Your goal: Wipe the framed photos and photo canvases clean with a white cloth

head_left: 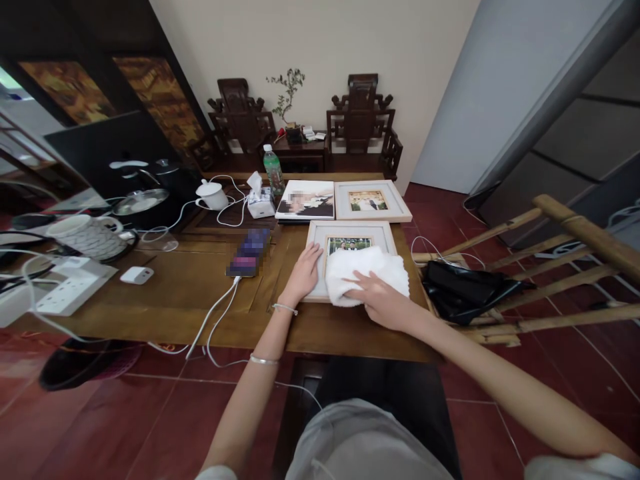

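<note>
A white picture frame lies flat on the wooden table in front of me. My left hand rests flat on the frame's left edge, fingers stretched out. My right hand presses a folded white cloth onto the frame's lower right part, fingers on top of the cloth. The cloth covers most of the photo's lower half.
Two more framed photos lie behind it. A phone on a white cable, a tissue box, a green bottle, cups, a kettle and a power strip are to the left. A bamboo chair with a black bag stands right.
</note>
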Demonstrator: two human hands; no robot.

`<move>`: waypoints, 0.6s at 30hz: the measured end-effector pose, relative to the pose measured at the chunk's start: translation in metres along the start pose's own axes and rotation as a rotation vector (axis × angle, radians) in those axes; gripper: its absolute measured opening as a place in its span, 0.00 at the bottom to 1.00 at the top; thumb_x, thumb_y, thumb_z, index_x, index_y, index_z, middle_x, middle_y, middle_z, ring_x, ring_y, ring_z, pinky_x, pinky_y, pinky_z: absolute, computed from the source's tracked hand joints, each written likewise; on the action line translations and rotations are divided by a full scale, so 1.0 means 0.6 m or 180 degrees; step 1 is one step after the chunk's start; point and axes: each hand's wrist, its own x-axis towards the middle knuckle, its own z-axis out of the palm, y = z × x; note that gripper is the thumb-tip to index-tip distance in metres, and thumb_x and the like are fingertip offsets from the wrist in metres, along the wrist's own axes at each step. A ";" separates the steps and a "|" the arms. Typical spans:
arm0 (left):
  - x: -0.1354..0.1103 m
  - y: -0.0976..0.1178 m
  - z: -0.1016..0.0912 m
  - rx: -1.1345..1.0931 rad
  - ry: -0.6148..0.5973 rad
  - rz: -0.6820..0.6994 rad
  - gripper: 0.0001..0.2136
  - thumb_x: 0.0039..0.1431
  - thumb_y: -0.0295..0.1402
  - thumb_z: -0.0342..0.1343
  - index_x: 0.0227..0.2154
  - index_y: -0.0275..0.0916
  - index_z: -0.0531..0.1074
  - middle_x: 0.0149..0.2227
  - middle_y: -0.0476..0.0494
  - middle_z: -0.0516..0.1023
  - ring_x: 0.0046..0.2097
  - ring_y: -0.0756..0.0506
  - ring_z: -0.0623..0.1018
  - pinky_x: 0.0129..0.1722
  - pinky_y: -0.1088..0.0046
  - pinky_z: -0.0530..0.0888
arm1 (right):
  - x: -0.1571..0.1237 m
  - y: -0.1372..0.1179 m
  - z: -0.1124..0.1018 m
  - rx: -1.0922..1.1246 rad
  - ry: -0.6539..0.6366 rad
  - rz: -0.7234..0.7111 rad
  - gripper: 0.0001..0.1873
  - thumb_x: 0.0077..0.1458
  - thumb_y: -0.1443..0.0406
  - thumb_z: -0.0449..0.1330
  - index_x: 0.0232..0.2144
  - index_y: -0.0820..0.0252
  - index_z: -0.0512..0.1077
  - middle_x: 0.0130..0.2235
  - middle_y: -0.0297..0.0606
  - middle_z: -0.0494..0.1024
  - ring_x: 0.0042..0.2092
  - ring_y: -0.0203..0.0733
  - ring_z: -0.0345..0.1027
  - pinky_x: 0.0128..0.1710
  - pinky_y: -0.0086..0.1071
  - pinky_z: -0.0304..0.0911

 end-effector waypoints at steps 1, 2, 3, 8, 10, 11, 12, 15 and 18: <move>0.000 -0.001 0.000 -0.0010 -0.0010 -0.0007 0.21 0.60 0.21 0.42 0.55 0.36 0.67 0.61 0.36 0.67 0.66 0.40 0.59 0.65 0.51 0.59 | 0.008 0.015 0.005 -0.0069 0.0079 0.0052 0.36 0.46 0.81 0.47 0.56 0.57 0.68 0.64 0.43 0.62 0.66 0.53 0.47 0.61 0.57 0.48; 0.000 -0.001 0.000 -0.0019 -0.0021 -0.0012 0.21 0.60 0.22 0.42 0.55 0.36 0.68 0.61 0.37 0.67 0.66 0.40 0.59 0.65 0.51 0.59 | 0.018 0.033 0.009 -0.0155 0.0169 0.0109 0.35 0.46 0.81 0.47 0.56 0.58 0.68 0.64 0.45 0.61 0.66 0.53 0.47 0.61 0.57 0.48; 0.000 -0.002 -0.001 -0.0021 -0.0032 -0.0015 0.21 0.61 0.22 0.42 0.55 0.36 0.68 0.61 0.36 0.67 0.66 0.40 0.59 0.65 0.51 0.59 | 0.029 0.054 0.011 -0.0256 0.0275 0.0170 0.35 0.46 0.81 0.47 0.56 0.60 0.68 0.64 0.46 0.61 0.66 0.54 0.48 0.61 0.58 0.47; 0.000 -0.004 0.000 0.0052 -0.0037 0.0009 0.20 0.61 0.22 0.42 0.54 0.32 0.68 0.60 0.32 0.66 0.66 0.40 0.59 0.65 0.53 0.58 | 0.094 0.154 -0.006 -0.0709 0.0907 0.0600 0.34 0.48 0.81 0.46 0.58 0.67 0.65 0.64 0.52 0.59 0.65 0.58 0.48 0.60 0.57 0.47; -0.001 -0.005 0.000 0.0048 -0.0021 0.0018 0.20 0.61 0.22 0.42 0.55 0.32 0.68 0.61 0.32 0.66 0.66 0.40 0.59 0.65 0.52 0.58 | 0.115 0.174 -0.014 -0.0836 0.0913 0.0757 0.34 0.49 0.80 0.46 0.59 0.67 0.64 0.64 0.52 0.60 0.65 0.60 0.48 0.59 0.58 0.48; -0.001 -0.005 0.001 0.0036 -0.0006 0.0019 0.20 0.61 0.22 0.42 0.54 0.32 0.68 0.61 0.32 0.66 0.66 0.40 0.59 0.65 0.52 0.59 | 0.122 0.177 -0.015 -0.0894 0.0843 0.0792 0.34 0.49 0.80 0.47 0.59 0.66 0.64 0.64 0.51 0.61 0.65 0.62 0.47 0.59 0.60 0.48; -0.001 -0.006 0.001 0.0019 0.0011 0.0016 0.20 0.61 0.22 0.42 0.54 0.32 0.68 0.61 0.32 0.66 0.66 0.40 0.59 0.65 0.52 0.58 | 0.127 0.176 -0.016 -0.0942 0.0741 0.0797 0.34 0.49 0.80 0.47 0.59 0.65 0.64 0.64 0.50 0.60 0.65 0.63 0.46 0.58 0.61 0.47; 0.000 -0.008 0.004 -0.0056 0.0057 -0.0018 0.20 0.61 0.22 0.43 0.54 0.34 0.68 0.60 0.34 0.67 0.66 0.40 0.59 0.65 0.52 0.58 | 0.121 0.149 -0.010 -0.0973 0.0392 0.0677 0.35 0.48 0.80 0.48 0.58 0.62 0.66 0.65 0.46 0.60 0.65 0.64 0.44 0.58 0.64 0.45; 0.001 -0.009 0.008 -0.0090 0.0117 -0.0012 0.21 0.60 0.20 0.42 0.54 0.36 0.69 0.60 0.36 0.68 0.66 0.40 0.60 0.65 0.51 0.59 | 0.091 0.101 -0.004 -0.0791 0.0130 0.0461 0.34 0.48 0.80 0.48 0.57 0.60 0.67 0.64 0.45 0.60 0.65 0.63 0.45 0.59 0.63 0.45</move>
